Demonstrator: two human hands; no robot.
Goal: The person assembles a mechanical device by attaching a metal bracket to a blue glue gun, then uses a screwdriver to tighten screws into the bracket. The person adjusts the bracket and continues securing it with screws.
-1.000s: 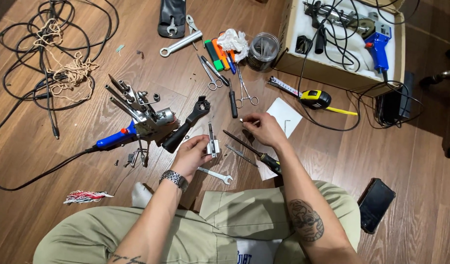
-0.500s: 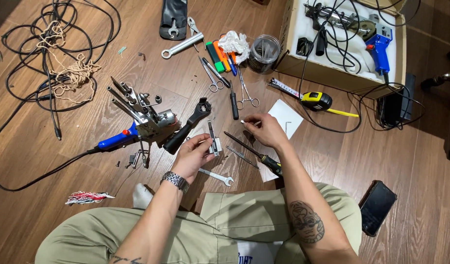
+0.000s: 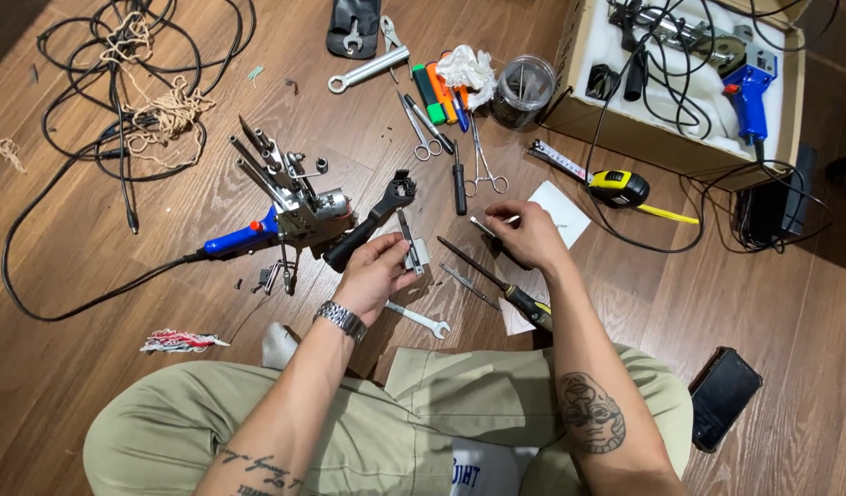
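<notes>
Metal bracket (image 3: 414,253) gripped in closed left hand (image 3: 375,276); thin metal rod (image 3: 485,225) pinched by right hand (image 3: 530,234) over white paper (image 3: 561,209), screwdriver (image 3: 501,285) just beside on wooden floor (image 3: 92,367).

From my remote view, the person wears loose khaki-green trousers (image 3: 258,432) and a white sock (image 3: 278,344). I see both arms bare to above the elbow. The left hand (image 3: 375,276) carries a silver metal link watch (image 3: 340,319) at the wrist, and a line of dark script tattoo (image 3: 258,467) runs along the left forearm. The right hand (image 3: 531,234) has no ring or band that I can see; the right forearm bears a round, dark, face-like tattoo (image 3: 590,411)
</notes>
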